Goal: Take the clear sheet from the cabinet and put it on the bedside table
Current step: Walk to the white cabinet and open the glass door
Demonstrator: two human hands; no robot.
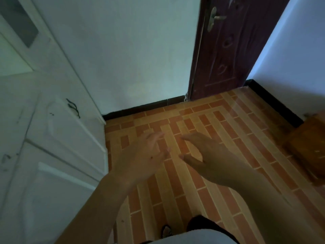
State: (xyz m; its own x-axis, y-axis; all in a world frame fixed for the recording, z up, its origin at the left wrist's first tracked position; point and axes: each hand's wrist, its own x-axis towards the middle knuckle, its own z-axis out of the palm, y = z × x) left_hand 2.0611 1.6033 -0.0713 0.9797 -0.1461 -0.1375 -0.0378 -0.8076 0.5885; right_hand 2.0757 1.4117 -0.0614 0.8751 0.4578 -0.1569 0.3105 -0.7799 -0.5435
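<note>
The clear sheet [228,110] is almost invisible. A faint corner shows near the foot of the door, and a pale glare streak runs over the floor tiles. It spreads out in front of me above the floor. My left hand [147,155] and my right hand [207,155] are held out side by side, backs up, fingers spread and thumbs pointing inward. Both look hazy, as if seen through the sheet they carry. The white cabinet [58,131] stands at the left with its drawers closed. A wooden bedside table [306,147] shows at the right edge.
A dark red door [225,50] with a metal handle is straight ahead, beside a white wall [131,50] with a black skirting. The floor [175,191] has orange brick-pattern tiles. My foot shows at the bottom.
</note>
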